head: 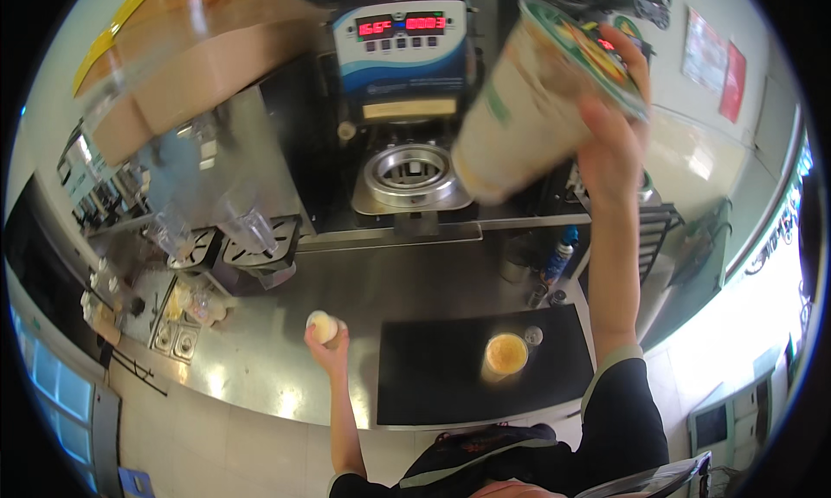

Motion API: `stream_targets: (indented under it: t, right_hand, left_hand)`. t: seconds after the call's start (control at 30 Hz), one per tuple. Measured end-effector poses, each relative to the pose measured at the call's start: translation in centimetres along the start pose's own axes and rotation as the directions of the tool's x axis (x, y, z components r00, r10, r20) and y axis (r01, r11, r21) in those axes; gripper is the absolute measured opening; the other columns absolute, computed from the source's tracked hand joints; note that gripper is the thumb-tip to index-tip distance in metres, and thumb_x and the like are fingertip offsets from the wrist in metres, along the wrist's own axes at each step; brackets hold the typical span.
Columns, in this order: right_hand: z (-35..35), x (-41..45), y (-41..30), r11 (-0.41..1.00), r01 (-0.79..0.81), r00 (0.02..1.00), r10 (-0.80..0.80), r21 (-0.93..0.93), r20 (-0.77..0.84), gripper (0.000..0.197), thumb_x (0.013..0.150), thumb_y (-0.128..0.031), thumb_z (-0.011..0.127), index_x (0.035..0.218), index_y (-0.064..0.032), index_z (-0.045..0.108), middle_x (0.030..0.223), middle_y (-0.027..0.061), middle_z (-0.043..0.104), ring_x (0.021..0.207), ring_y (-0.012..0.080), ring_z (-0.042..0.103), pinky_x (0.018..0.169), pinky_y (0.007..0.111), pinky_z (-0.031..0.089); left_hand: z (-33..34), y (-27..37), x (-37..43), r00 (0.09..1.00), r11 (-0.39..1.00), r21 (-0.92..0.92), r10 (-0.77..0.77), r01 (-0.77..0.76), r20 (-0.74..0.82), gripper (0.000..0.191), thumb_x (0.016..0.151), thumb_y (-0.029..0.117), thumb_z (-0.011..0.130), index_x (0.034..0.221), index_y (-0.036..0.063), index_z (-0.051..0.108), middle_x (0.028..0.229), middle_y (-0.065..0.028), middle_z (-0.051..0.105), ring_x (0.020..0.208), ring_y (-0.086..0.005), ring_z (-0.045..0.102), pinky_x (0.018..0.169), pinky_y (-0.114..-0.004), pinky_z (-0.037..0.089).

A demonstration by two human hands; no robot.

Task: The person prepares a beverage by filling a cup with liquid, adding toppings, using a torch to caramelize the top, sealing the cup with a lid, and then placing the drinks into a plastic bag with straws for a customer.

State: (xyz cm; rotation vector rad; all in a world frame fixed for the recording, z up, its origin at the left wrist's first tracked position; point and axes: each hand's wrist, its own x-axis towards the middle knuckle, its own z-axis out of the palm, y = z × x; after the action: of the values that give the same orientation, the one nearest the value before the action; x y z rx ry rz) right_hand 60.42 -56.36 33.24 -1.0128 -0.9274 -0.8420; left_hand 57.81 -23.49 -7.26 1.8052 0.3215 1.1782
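High on the right, my right hand (610, 134) grips a large plastic cup (532, 108) near its top rim. The cup is tilted, blurred at its lower end, and has milky, pale brown contents. A green printed film or lid (578, 50) covers its top. My left hand (330, 350), lower and left over the steel counter (272, 355), holds a small cup (323, 326) with pale yellow contents. On a black mat (435, 375) stands another cup (506, 355) with a foamy orange-yellow top. A small clear cup or glass (533, 336) sits beside it.
A cup sealing machine (402, 57) with a lit red display stands at the back, its metal ring holder (410, 177) below. Blender bases (260, 245) with clear jugs are at left, near steel containers (185, 342). A blue spray can (559, 258) stands at right.
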Motion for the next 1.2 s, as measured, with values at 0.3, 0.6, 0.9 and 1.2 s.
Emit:
stream_targets:
  t: [0.3,0.6,0.9,1.2]
  right_hand:
    - [-6.7,-21.1,-8.1,0.797,-0.421,0.837,0.525,-0.433,0.154,0.079,0.042,-0.017,0.079,0.109,0.0029,0.042,0.101,0.0133,0.051,0.092,0.0189,0.052,0.081,0.029,0.040]
    - [-8.7,-30.9,-10.7,0.782,-0.324,0.946,0.284,-0.532,-0.158,0.103,0.047,-0.018,0.077,0.131,-0.0044,0.018,0.111,0.0229,0.043,0.097,0.0288,0.050,0.079,0.036,0.042]
    - [-11.0,-33.7,-13.7,0.619,-0.227,0.973,0.174,-0.752,-0.151,0.097,0.049,-0.026,0.077,0.126,-0.0054,0.022,0.109,0.0245,0.044,0.094,0.0356,0.049,0.075,0.041,0.043]
    - [-15.4,-36.0,-21.4,0.593,-0.367,0.928,0.189,-0.717,-0.320,0.100,0.051,-0.029,0.075,0.129,-0.0045,0.018,0.111,0.0226,0.045,0.105,0.0349,0.045,0.085,0.042,0.039]
  left_hand:
    - [0.1,28.2,1.0,0.584,0.614,-0.757,0.538,0.222,0.608,0.082,0.049,0.013,0.081,0.112,0.0109,0.029,0.114,-0.0235,0.042,0.102,-0.0320,0.048,0.084,-0.044,0.043]
    - [4.2,34.2,-7.2,0.109,0.680,-0.719,0.711,0.143,0.695,0.059,0.049,0.012,0.078,0.101,0.0094,0.048,0.099,-0.0131,0.054,0.092,-0.0255,0.054,0.081,-0.032,0.042]
    - [5.2,33.2,-11.4,0.127,0.471,-0.768,0.812,0.434,0.570,0.104,0.055,0.034,0.078,0.131,0.0186,0.009,0.135,-0.0206,0.016,0.119,-0.0366,0.031,0.094,-0.044,0.030]
    - [10.1,11.7,-16.1,0.824,0.805,-0.579,0.235,0.133,0.516,0.101,0.062,0.049,0.066,0.131,0.0097,0.003,0.136,-0.0179,0.014,0.125,-0.0334,0.015,0.100,-0.046,0.011]
